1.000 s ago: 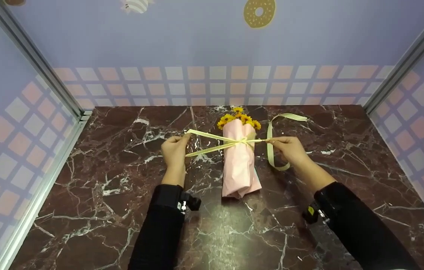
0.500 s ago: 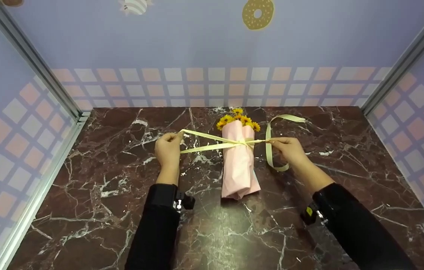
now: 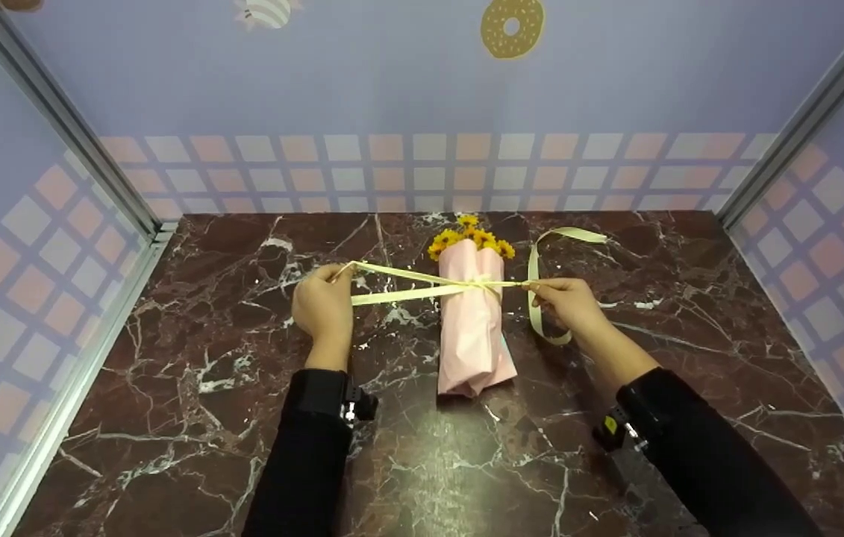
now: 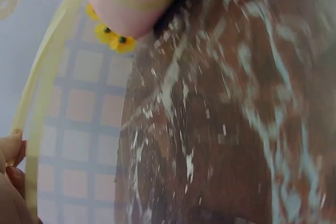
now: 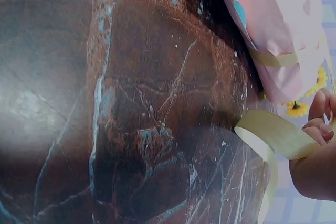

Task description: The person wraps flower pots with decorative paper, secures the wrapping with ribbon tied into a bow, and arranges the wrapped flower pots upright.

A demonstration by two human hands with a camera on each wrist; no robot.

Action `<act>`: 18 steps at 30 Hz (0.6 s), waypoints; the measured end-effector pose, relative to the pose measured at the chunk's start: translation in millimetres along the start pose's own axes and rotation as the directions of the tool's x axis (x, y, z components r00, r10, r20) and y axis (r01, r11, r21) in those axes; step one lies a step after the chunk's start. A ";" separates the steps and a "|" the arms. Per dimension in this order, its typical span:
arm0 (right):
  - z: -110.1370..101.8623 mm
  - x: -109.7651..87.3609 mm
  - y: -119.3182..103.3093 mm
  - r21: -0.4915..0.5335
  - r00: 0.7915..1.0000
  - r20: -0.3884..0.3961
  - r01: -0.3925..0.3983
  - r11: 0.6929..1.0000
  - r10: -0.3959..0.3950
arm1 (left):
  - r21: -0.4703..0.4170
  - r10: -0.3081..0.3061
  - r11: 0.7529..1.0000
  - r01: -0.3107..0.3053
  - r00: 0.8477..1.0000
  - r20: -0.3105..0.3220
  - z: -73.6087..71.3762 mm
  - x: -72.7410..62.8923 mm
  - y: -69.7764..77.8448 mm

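Observation:
A bouquet of yellow flowers (image 3: 469, 237) wrapped in pink paper (image 3: 466, 335) lies on the marble table, its blooms toward the back wall. Pale yellow ribbon (image 3: 407, 295) circles the wrap and crosses in a knot at its front. To the left of the bouquet, my left hand (image 3: 324, 302) pinches the ribbon, and two strands run from it to the knot. On the other side my right hand (image 3: 565, 298) pinches a taut strand between thumb and fingers. A loose ribbon tail (image 5: 270, 129) curls beside that hand. In the left wrist view the fingertips (image 4: 16, 142) grip the ribbon.
The dark red marble table (image 3: 190, 447) ends at a back wall (image 3: 422, 171) with pink and white squares. Side walls with metal corner posts (image 3: 787, 127) stand left and right. A small camera (image 3: 366, 408) sits on each wrist.
My left hand has moved left, drawing the ribbon strands out longer, and the loop at the knot has pulled smaller. The right hand has shifted slightly left and still pinches its strand.

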State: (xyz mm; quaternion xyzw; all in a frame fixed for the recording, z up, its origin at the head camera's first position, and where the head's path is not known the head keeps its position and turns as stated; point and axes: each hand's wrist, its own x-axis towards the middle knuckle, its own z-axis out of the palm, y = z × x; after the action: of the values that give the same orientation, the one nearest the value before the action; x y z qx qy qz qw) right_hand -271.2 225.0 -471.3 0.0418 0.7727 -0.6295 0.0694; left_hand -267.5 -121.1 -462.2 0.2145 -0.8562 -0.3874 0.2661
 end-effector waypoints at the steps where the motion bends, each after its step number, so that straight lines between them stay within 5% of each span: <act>1: -0.2 0.2 -0.3 0.000 1.000 0.001 0.002 1.000 -0.002 | 0.029 0.044 0.999 -0.044 0.999 -0.015 -0.8 0.7 -0.2; 5: -2.5 1.1 -1.7 -0.022 1.000 -0.008 0.012 1.000 -0.012 | 0.057 0.174 0.983 -0.172 0.984 -0.040 -3.5 3.2 -0.7; 9: -6.3 0.5 -3.4 -0.071 0.999 -0.033 0.014 0.997 -0.016 | 0.027 0.177 0.984 -0.177 0.984 0.006 -3.9 4.4 -0.6; 14: -7.4 0.3 -4.3 -0.074 0.999 0.024 0.036 0.997 -0.035 | 0.010 0.083 0.996 -0.087 0.979 0.188 3.4 2.0 -2.6; 18: -4.4 0.1 -3.8 -0.088 0.994 0.105 0.027 0.996 -0.018 | -0.001 0.038 0.999 -0.040 0.929 0.367 13.4 -4.0 -3.1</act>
State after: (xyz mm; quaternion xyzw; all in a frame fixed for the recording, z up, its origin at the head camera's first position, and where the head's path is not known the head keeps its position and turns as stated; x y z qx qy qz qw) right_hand -272.1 228.6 -466.7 -0.0029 0.7958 -0.5965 0.1044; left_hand -272.2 -113.4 -473.2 0.1221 -0.8963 -0.4123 0.1082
